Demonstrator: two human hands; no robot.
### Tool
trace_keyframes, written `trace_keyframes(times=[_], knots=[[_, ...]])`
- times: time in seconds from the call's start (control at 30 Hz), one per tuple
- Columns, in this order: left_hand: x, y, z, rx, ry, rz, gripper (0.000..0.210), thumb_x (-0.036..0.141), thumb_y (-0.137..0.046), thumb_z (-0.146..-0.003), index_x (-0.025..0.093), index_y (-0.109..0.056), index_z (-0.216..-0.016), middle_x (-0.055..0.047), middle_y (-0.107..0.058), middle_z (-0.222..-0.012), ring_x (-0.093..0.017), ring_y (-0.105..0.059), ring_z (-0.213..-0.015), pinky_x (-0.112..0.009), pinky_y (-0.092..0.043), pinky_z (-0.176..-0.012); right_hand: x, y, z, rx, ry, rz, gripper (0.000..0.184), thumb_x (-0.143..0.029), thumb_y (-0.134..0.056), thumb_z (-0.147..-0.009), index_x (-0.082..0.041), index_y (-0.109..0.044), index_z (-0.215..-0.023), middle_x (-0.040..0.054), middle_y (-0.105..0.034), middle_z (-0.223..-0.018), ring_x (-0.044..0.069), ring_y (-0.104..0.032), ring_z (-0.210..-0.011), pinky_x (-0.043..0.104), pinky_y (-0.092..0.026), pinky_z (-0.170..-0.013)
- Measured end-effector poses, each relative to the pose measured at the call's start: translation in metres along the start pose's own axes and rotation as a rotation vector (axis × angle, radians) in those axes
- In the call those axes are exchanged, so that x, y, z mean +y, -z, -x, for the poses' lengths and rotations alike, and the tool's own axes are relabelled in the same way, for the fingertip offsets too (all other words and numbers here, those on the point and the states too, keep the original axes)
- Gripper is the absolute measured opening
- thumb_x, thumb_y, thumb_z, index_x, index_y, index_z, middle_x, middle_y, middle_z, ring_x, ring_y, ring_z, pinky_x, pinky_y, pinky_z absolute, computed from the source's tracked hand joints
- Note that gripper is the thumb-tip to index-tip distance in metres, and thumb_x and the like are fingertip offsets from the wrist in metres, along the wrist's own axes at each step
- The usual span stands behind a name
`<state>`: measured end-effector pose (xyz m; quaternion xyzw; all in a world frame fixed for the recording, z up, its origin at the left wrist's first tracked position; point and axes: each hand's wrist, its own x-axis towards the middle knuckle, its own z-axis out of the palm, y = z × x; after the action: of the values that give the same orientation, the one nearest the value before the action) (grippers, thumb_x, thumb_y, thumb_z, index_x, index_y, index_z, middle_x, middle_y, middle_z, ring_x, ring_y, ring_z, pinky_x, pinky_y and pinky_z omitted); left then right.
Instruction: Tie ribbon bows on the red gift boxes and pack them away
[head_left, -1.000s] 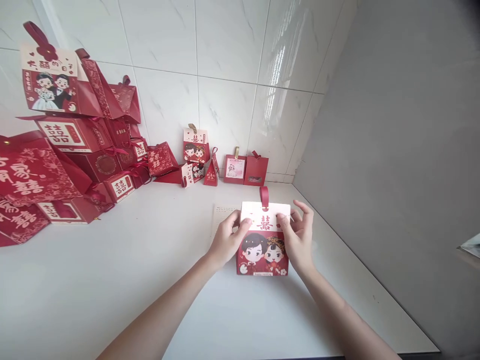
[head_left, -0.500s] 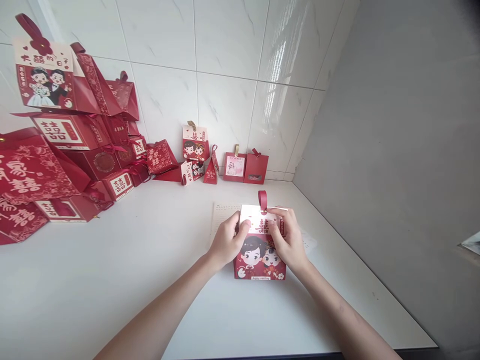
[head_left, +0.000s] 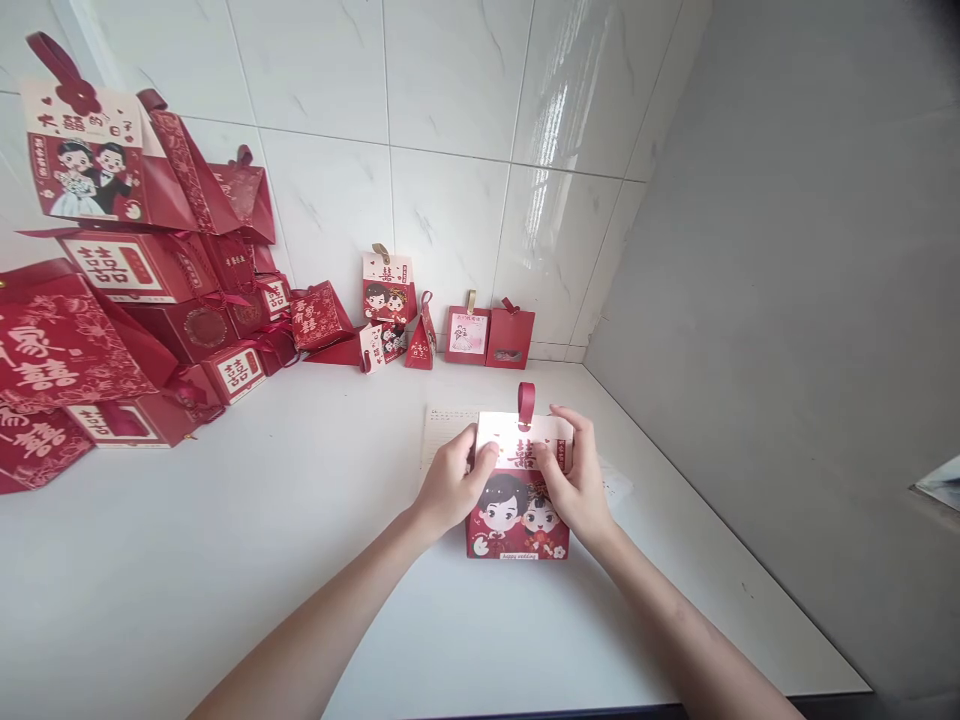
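A red and cream wedding favor box (head_left: 517, 510), printed with a cartoon couple, stands upright on the white table (head_left: 262, 560). A dark red ribbon loop (head_left: 526, 400) rises from its top edge. My left hand (head_left: 459, 478) grips the box's upper left side, thumb on the front. My right hand (head_left: 579, 478) holds the upper right side, its thumb pressed on the cream flap and its index finger raised behind the top edge. The other fingers of both hands are mostly hidden behind the box. A printed sheet of paper (head_left: 442, 430) lies partly behind it.
A tall stack of red favor boxes (head_left: 112, 270) stands at the left. Several small boxes, including a cartoon-couple box (head_left: 386, 290) and a plain red box (head_left: 510, 338), line the tiled wall (head_left: 322, 190). A grey wall (head_left: 765, 330) borders the table's right side.
My right index finger has lifted off the top edge by the ribbon loop and moved right. The box stays in both hands, almost in place. The view has shifted slightly.
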<state>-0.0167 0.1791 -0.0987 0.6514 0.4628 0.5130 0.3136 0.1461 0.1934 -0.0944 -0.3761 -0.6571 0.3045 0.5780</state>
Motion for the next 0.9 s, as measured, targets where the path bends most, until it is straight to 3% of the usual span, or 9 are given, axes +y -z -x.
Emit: trace_keyframes(times=[0.1, 0.17, 0.27, 0.33, 0.43, 0.57, 0.73, 0.8, 0.9], knots=[[0.000, 0.002, 0.000, -0.022, 0.001, 0.039, 0.027, 0.046, -0.043, -0.089, 0.020, -0.050, -0.087, 0.000, -0.054, -0.071, -0.015, -0.051, -0.064, -0.026, -0.039, -0.059, -0.003, 0.000, -0.002, 0.022, -0.092, -0.143, 0.049, -0.036, -0.060, -0.081, -0.027, -0.039, -0.124, -0.0011, -0.052, -0.082, 0.014, -0.050, -0.060, 0.027, -0.045, -0.053], [0.000, 0.002, 0.000, -0.034, -0.020, 0.096, 0.032, 0.050, -0.048, -0.086, 0.021, -0.049, -0.099, -0.003, -0.060, -0.086, -0.018, -0.057, -0.077, -0.028, -0.044, -0.069, -0.003, 0.003, -0.008, 0.147, -0.126, -0.238, 0.052, -0.038, -0.065, -0.076, -0.025, -0.042, -0.121, 0.0013, -0.055, -0.088, 0.015, -0.054, -0.068, 0.029, -0.048, -0.058], [0.004, -0.004, 0.002, -0.020, 0.010, 0.223, 0.066, 0.057, -0.059, -0.075, 0.021, -0.036, -0.125, -0.010, -0.055, -0.117, -0.025, -0.055, -0.105, -0.037, -0.042, -0.089, -0.003, 0.012, -0.020, 0.405, -0.186, -0.403, 0.056, -0.038, -0.069, -0.068, -0.022, -0.047, -0.117, 0.0039, -0.058, -0.096, 0.016, -0.057, -0.075, 0.031, -0.049, -0.065], [0.009, -0.014, 0.008, -0.046, 0.079, 0.329, 0.084, 0.060, -0.061, -0.071, 0.021, -0.025, -0.135, -0.015, -0.047, -0.129, -0.029, -0.049, -0.116, -0.043, -0.039, -0.095, -0.002, 0.018, -0.025, 0.529, -0.213, -0.484, 0.052, -0.036, -0.068, -0.067, -0.022, -0.049, -0.113, 0.0041, -0.059, -0.099, 0.016, -0.057, -0.077, 0.031, -0.049, -0.066], [0.018, -0.034, 0.020, -0.126, 0.054, 0.375, 0.080, 0.051, -0.065, -0.074, 0.023, -0.024, -0.137, -0.014, -0.043, -0.134, -0.029, -0.044, -0.123, -0.044, -0.036, -0.100, -0.003, 0.022, -0.027, 0.608, -0.182, -0.515, 0.038, -0.036, -0.064, -0.069, -0.023, -0.052, -0.103, 0.0013, -0.059, -0.092, 0.016, -0.057, -0.075, 0.029, -0.048, -0.064], [0.020, -0.043, 0.028, -0.038, -0.102, 0.218, 0.061, 0.034, -0.063, -0.080, 0.023, -0.032, -0.131, -0.013, -0.043, -0.132, -0.027, -0.044, -0.122, -0.042, -0.039, -0.101, -0.003, 0.019, -0.021, 0.517, -0.072, -0.589, 0.028, -0.035, -0.058, -0.072, -0.026, -0.051, -0.098, -0.0021, -0.057, -0.081, 0.018, -0.059, -0.076, 0.031, -0.047, -0.065], [0.012, -0.026, 0.018, 0.104, -0.302, -0.005, 0.073, 0.028, -0.074, -0.069, 0.022, -0.032, -0.128, -0.015, -0.043, -0.133, -0.031, -0.039, -0.128, -0.048, -0.033, -0.106, 0.001, 0.016, -0.019, 0.334, -0.038, -0.660, 0.038, -0.043, -0.053, -0.072, -0.029, -0.047, -0.107, -0.0002, -0.061, -0.082, 0.023, -0.062, -0.082, 0.039, -0.049, -0.069], [0.015, -0.020, 0.014, 0.117, -0.272, 0.013, 0.068, 0.029, -0.075, -0.067, 0.022, -0.036, -0.123, -0.014, -0.046, -0.129, -0.031, -0.043, -0.125, -0.047, -0.037, -0.103, 0.002, 0.017, -0.021, 0.324, -0.102, -0.591, 0.029, -0.046, -0.055, -0.073, -0.027, -0.048, -0.094, -0.0017, -0.058, -0.076, 0.020, -0.060, -0.072, 0.034, -0.049, -0.060], [0.023, -0.016, 0.009, 0.082, -0.090, 0.256, 0.066, 0.041, -0.074, -0.067, 0.021, -0.034, -0.116, -0.013, -0.053, -0.120, -0.027, -0.058, -0.106, -0.040, -0.050, -0.086, 0.004, 0.018, -0.025, 0.290, -0.208, -0.539, 0.028, -0.046, -0.060, -0.074, -0.023, -0.043, -0.077, -0.0040, -0.054, -0.070, 0.013, -0.055, -0.059, 0.024, -0.045, -0.049]])
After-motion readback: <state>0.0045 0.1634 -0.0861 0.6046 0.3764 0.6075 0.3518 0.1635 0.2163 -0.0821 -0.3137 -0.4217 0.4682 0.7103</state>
